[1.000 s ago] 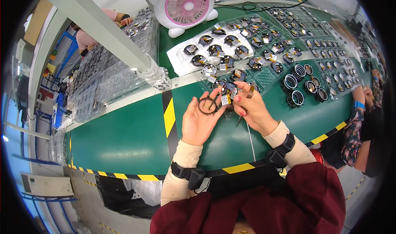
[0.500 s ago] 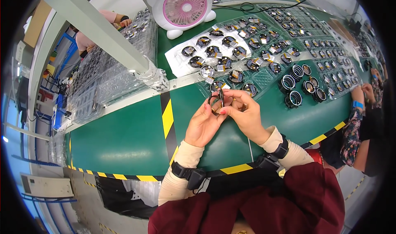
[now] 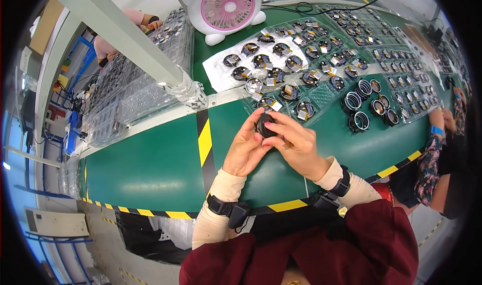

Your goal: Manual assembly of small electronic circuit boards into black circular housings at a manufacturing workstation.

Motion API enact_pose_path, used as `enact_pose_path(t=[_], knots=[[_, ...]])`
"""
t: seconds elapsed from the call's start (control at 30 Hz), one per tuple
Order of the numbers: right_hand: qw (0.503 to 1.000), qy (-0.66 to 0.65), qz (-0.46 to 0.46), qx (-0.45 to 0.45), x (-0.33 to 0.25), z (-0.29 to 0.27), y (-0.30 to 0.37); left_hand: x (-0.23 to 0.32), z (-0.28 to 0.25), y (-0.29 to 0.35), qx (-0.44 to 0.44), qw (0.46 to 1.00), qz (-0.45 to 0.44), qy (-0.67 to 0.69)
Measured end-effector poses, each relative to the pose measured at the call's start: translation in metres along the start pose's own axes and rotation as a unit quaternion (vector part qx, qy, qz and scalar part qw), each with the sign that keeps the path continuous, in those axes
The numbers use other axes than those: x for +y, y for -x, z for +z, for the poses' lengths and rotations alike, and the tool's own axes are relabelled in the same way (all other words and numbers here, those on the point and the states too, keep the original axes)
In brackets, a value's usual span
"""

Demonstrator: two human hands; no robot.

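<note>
Both hands met above the green table (image 3: 150, 169), just beyond its yellow-and-black edge stripe; the left hand (image 3: 244, 152) cupped a small round black part (image 3: 264, 125) from the side, fingers curled against it; the right hand (image 3: 296, 147) pinched the same part from the front, thumb and forefinger closed on its rim; the part was held clear of the table, between the two hands. Just beyond lay clear trays (image 3: 301, 79) of similar round parts; to the right, several ring-shaped pieces (image 3: 364, 104); farthest back stood a pink-and-white desk fan (image 3: 226, 9).
</note>
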State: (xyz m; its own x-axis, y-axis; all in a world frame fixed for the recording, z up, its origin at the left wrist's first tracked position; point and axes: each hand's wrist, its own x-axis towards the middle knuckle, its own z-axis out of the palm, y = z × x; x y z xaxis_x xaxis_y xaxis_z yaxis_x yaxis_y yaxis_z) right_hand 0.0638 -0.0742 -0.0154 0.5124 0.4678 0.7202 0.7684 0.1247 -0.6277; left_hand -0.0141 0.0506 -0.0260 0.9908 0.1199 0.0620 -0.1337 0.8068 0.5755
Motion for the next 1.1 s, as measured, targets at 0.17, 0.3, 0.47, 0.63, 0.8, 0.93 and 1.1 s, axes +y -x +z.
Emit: enact_pose_path(t=[0.17,0.3,0.47,0.63,0.8,0.93,1.1], knots=[[1.000,-0.001,-0.011,-0.013,-0.002,0.000,0.000,-0.002,-0.001,0.000,-0.002,1.000,-0.009,0.013],[0.998,0.003,-0.057,0.020,-0.001,0.001,-0.001,-0.005,-0.005,0.001,-0.015,1.000,-0.004,0.018],[0.994,0.083,-0.065,0.031,-0.001,-0.003,-0.001,-0.006,-0.003,0.002,-0.008,1.000,0.020,0.016],[0.989,0.126,-0.074,0.007,-0.008,-0.007,-0.002,-0.005,-0.003,0.003,-0.014,1.000,0.022,0.007],[0.986,0.144,-0.078,-0.016,-0.011,-0.011,-0.003,0.000,-0.003,0.004,-0.004,1.000,0.015,-0.004],[0.987,0.122,-0.104,0.001,-0.011,-0.009,-0.003,-0.002,-0.007,0.005,-0.017,1.000,0.010,-0.002],[0.986,0.125,-0.111,0.002,-0.011,-0.009,-0.004,-0.002,-0.007,0.006,-0.028,1.000,0.005,0.008]])
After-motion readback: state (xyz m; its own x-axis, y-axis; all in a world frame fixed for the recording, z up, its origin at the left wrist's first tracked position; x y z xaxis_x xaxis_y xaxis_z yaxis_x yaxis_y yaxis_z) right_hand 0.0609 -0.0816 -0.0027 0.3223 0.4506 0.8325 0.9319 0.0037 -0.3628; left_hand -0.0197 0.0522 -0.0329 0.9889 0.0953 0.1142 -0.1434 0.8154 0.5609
